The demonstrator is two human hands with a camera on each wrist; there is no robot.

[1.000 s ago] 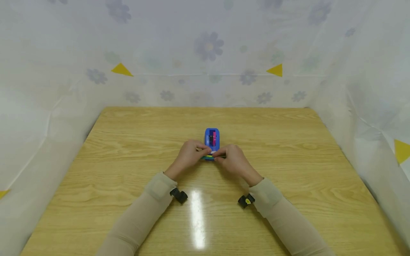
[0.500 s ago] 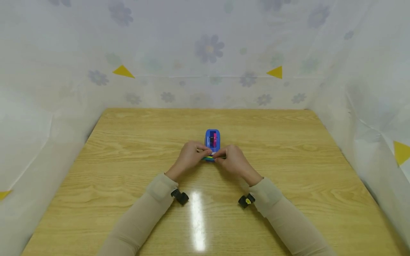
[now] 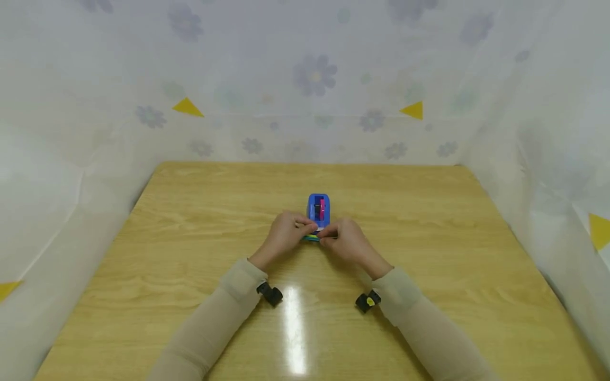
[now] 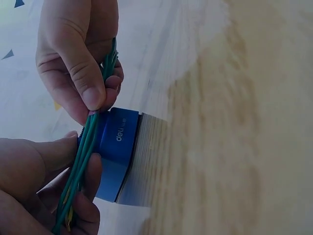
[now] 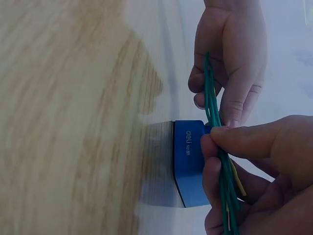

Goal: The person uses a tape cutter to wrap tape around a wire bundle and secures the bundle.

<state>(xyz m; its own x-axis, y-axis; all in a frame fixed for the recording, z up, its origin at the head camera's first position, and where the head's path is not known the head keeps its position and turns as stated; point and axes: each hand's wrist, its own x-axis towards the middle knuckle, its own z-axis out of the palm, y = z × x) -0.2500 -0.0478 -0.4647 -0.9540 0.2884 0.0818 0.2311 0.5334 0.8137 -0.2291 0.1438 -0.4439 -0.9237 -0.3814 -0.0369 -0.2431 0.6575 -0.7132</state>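
A bundle of thin green and yellow wires [image 4: 80,161] runs between both hands, just in front of a blue tape dispenser [image 3: 312,212]. My left hand [image 3: 285,234] pinches the bundle between thumb and fingers on the left side. From the other side, my right hand [image 3: 349,241] pinches it, fingertips close to the left hand's. In the right wrist view the wires [image 5: 225,181] pass under the thumb and across the curled fingers. The dispenser [image 4: 117,142] holds a pink-cored roll. Fingers cover part of its front end and whatever lies at the pinched spot.
The wood-grain table [image 3: 214,201] extends around the hands, with a light glare streak near the front. A white flowered curtain [image 3: 267,79] with yellow triangles encloses the back and sides. A small black camera [image 3: 269,293] sits at each wrist.
The head view has shifted slightly, so everything sits a little lower and to the right. Both hands keep their pinch on the wires, with hardly any visible finger movement.
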